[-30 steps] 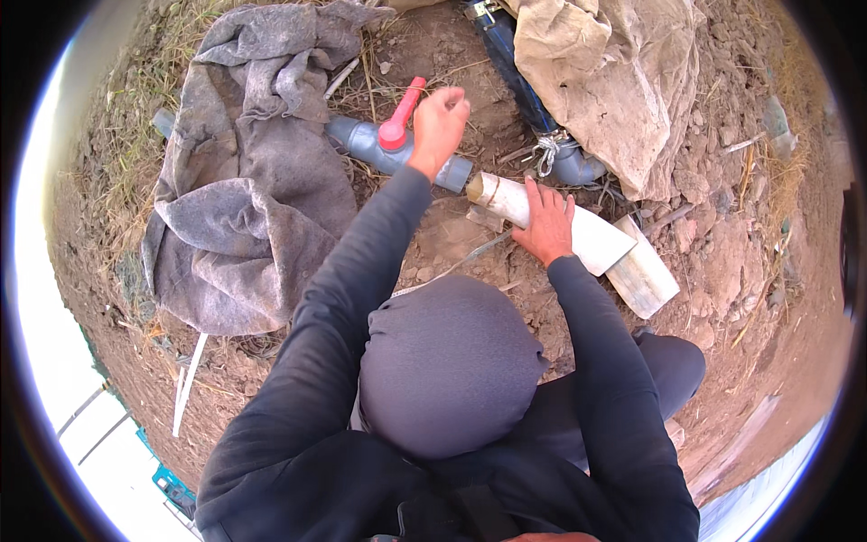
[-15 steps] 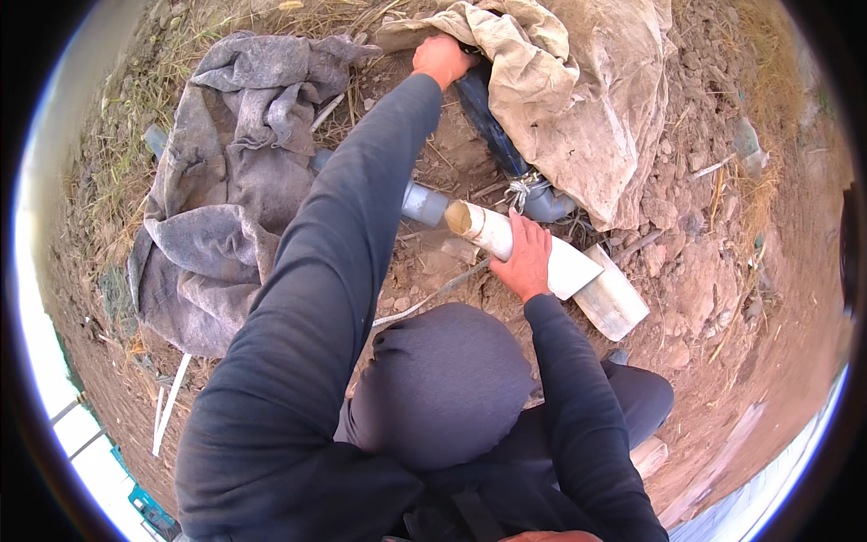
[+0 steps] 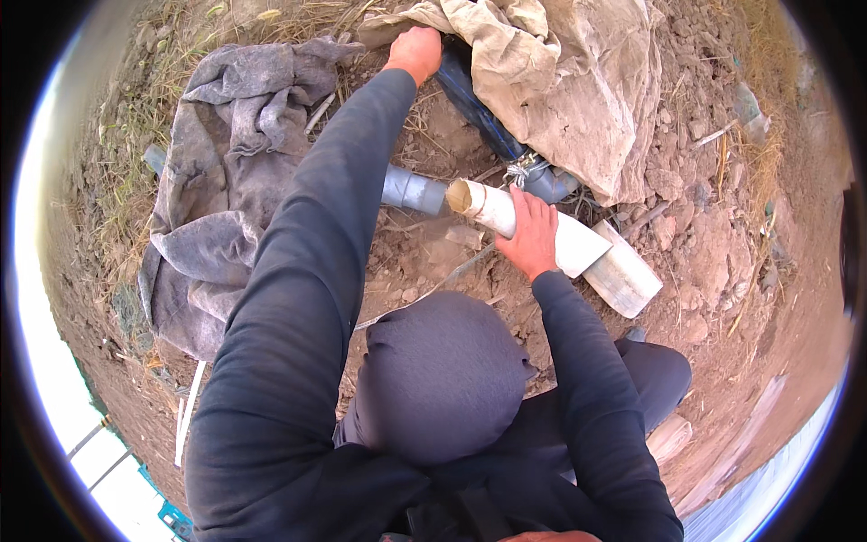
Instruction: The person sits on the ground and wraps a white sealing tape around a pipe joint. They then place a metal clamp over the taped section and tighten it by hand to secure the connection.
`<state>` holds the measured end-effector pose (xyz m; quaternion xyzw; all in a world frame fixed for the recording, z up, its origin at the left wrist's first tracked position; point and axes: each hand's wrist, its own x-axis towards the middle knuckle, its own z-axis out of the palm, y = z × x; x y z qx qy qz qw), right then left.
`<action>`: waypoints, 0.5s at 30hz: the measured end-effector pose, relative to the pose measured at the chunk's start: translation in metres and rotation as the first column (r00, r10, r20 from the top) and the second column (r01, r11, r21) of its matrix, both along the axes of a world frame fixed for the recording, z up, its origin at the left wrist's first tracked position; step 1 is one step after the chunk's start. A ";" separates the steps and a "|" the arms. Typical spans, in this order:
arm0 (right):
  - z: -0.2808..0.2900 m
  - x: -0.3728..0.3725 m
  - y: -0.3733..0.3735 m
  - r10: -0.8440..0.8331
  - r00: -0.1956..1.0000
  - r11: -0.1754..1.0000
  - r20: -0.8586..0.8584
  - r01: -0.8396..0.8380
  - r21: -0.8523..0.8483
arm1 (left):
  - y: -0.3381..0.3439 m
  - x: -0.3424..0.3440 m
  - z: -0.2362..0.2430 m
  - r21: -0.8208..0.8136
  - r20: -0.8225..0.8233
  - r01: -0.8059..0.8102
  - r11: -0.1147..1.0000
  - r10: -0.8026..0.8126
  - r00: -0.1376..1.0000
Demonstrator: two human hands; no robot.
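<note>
My left hand [image 3: 417,52], at the far side, is closed in a fist beside the upper end of a dark blue-black hose [image 3: 479,104] and the edge of a tan cloth sheet [image 3: 564,99]. Its fingertips are hidden, so what it grips cannot be made out. My right hand [image 3: 533,230] wraps around a white tube [image 3: 578,248] with a brownish open end. This tube lies across the soil, its other end over a short greyish pipe piece [image 3: 625,278]. Near its brownish end is the open mouth of a grey pipe [image 3: 414,191]. Pale ties [image 3: 522,172] bind the hose to a grey elbow [image 3: 549,183].
A crumpled grey cloth [image 3: 217,199] lies to the left, covering part of the grey pipe. A thin pale cord [image 3: 433,287] runs over the soil near my knee [image 3: 442,379]. White strips [image 3: 188,415] lie at the lower left; clods and dry grass surround the work.
The view has shifted slightly. My left hand stays closed by the hose's upper end, and my right hand keeps its hold on the white tube.
</note>
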<state>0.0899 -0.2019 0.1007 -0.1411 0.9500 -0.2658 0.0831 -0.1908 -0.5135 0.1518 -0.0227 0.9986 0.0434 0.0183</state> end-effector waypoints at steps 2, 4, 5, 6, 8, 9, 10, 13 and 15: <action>0.000 0.000 0.002 0.001 1.000 1.000 -0.025 -0.002 -0.021 | -0.009 -0.010 -0.006 -0.010 0.044 0.053 0.999 -0.052 0.998; 0.000 0.000 0.005 -0.005 0.999 0.999 -0.048 0.003 -0.047 | -0.023 -0.022 -0.009 0.078 0.340 0.121 0.990 -0.141 0.930; 0.000 0.001 0.005 -0.006 1.000 0.999 -0.022 0.005 -0.042 | -0.027 -0.024 -0.014 0.060 0.207 0.200 0.978 -0.209 0.956; 0.000 0.001 0.006 -0.007 1.000 0.999 -0.023 0.006 -0.048 | -0.031 -0.024 -0.020 0.029 0.066 0.274 0.961 -0.275 0.959; 0.000 0.002 0.007 -0.013 1.000 0.998 -0.015 0.013 -0.057 | -0.033 -0.022 -0.031 -0.035 -0.059 0.271 0.962 -0.272 0.960; 0.000 0.002 0.007 -0.009 1.000 0.999 -0.002 0.008 -0.054 | -0.031 -0.019 -0.037 -0.052 -0.037 0.200 0.978 -0.202 0.979; 0.000 0.002 0.007 -0.006 1.000 0.998 -0.002 0.006 -0.055 | -0.031 -0.016 -0.040 -0.071 -0.015 0.129 0.989 -0.130 0.991; -0.001 0.002 0.005 -0.002 1.000 0.999 0.005 0.003 -0.054 | -0.034 -0.010 -0.039 -0.010 -0.016 -0.023 1.000 0.023 1.000; -0.001 0.000 0.005 -0.002 1.000 0.999 0.011 0.002 -0.052 | -0.044 -0.004 -0.026 0.005 -0.057 -0.051 0.999 0.051 0.997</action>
